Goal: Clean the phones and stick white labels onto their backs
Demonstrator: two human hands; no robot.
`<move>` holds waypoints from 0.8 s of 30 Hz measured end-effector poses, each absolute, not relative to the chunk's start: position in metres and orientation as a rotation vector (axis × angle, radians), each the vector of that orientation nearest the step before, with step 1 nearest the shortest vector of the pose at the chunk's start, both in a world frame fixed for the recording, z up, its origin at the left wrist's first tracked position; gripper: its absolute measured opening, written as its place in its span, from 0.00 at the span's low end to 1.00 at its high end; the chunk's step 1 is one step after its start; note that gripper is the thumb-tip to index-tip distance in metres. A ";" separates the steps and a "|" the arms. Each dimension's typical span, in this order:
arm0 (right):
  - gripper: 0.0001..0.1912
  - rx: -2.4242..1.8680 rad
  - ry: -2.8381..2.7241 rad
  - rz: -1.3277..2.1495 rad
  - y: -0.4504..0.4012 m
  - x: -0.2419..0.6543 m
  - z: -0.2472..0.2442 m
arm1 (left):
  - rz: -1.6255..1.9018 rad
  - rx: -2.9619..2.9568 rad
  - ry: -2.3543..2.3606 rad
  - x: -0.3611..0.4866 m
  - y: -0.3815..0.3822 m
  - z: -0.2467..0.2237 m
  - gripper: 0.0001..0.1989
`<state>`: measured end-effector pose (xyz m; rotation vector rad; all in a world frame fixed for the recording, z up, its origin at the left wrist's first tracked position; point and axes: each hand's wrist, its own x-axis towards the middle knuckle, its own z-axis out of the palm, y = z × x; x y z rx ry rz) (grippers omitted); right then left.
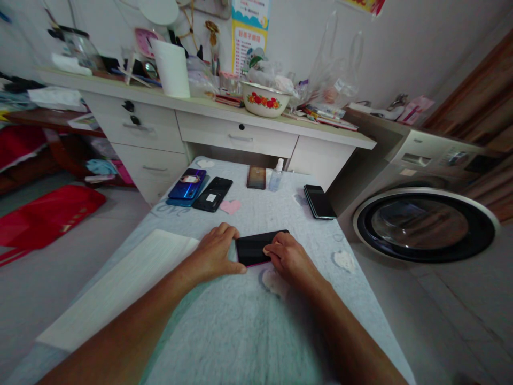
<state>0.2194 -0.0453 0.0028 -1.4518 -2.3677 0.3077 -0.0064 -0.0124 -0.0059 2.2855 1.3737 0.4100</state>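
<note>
A smartphone point(252, 248) with a black screen and a pinkish edge lies flat on the cloth-covered table. My left hand point(216, 251) holds its left end, thumb at the near corner and fingers at the far one. Over the right part of the screen, my right hand point(286, 255) is closed with its fingertips pressed together on the glass; whatever they may pinch is hidden. Beyond them are a small clear spray bottle point(276, 179) and a brown rectangular piece point(256, 177). A white sheet or strip point(124, 283) lies beneath my left forearm.
Blue phones or back covers point(187, 184) and a black phone back point(214, 194) lie at the table's far left. Another dark phone point(319, 202) is near the right edge. Behind stand a white desk point(236, 133) with a flowered bowl point(266, 100), and a washing machine point(425, 224).
</note>
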 end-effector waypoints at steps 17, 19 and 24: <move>0.13 -1.920 -2.140 0.092 -0.032 0.248 0.000 | 0.379 2.278 1.384 -0.005 -0.013 -0.003 0.30; 0.13 -1.942 -2.121 0.084 -0.032 0.249 0.001 | 0.390 2.279 1.382 -0.006 -0.013 -0.004 0.30; 0.13 -1.984 -2.118 0.062 -0.034 0.250 0.003 | 0.399 2.271 1.387 -0.006 -0.013 -0.005 0.30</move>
